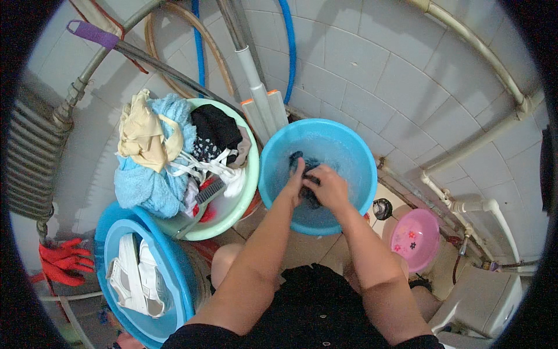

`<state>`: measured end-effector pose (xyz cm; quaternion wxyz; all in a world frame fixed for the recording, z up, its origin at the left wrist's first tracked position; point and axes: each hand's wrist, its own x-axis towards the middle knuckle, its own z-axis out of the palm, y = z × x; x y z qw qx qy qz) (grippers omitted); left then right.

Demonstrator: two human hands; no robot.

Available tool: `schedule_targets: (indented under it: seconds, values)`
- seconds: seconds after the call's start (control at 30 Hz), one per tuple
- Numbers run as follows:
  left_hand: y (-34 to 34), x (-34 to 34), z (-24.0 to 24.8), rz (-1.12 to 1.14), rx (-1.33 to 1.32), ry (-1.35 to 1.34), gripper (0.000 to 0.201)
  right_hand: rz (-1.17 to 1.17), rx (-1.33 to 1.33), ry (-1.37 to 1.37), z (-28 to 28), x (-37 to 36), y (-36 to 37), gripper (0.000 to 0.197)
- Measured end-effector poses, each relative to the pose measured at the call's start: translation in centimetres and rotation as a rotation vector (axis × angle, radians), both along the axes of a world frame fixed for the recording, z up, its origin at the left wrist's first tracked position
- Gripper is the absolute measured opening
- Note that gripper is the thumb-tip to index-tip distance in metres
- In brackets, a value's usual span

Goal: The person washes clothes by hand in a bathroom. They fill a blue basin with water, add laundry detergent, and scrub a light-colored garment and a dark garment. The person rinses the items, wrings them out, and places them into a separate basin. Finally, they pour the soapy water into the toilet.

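Note:
A blue round basin [361, 160] of cloudy water stands before me on the floor. Both of my hands are over it, close together, gripping a wet dark cloth [312, 200]. My left hand [296, 181] has its thumb pointing up along the cloth, and its other fingers are mostly hidden. Beside it, my right hand [328, 186] is closed on the same cloth with its fingers bent. Part of the cloth hangs down into the water, so its full shape is hidden and I cannot tell which garment it is.
At left, a pale green basin [251, 195] holds piled laundry and a grey-handled brush [209, 192]. Below it, blue tubs [103, 273] hold white shoes [139, 279]. A pink basin [427, 256] is at right. Red gloves [65, 262] hang beside a radiator [38, 157]; pipes run along the tiled wall.

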<state>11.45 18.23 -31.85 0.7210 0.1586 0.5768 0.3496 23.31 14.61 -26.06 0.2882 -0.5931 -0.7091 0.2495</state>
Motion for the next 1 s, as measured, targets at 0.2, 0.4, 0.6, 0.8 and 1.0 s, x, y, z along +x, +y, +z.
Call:
schedule_targets:
  seconds: [0.2, 0.4, 0.6, 0.8, 1.0]
  values:
    - [-1.1, -1.2, 6.5, -0.025, 0.238, -0.198, 0.049, 0.273, 0.276, -0.053, 5.5, -2.8, -2.4, 0.017]
    - [-0.9, 1.0, 3.4, 0.269, 0.200, -0.272, 0.021, 0.078, 0.065, -0.263, 6.2, -2.9, -0.5, 0.018]
    - [0.7, 0.5, 5.0, -0.031, 0.564, 0.456, 0.014, -0.341, -0.180, -0.111, 0.6, 3.4, 2.5, 0.030]
    - [-0.9, -1.7, 1.0, -0.714, 0.621, 1.309, 0.037, -0.150, 0.013, -0.445, -4.2, 3.4, 0.9, 0.072]
    - [-2.5, -2.0, -1.0, -1.313, 0.477, 1.263, 0.042, 0.029, -0.334, -0.604, -7.8, 2.9, 0.3, 0.089]
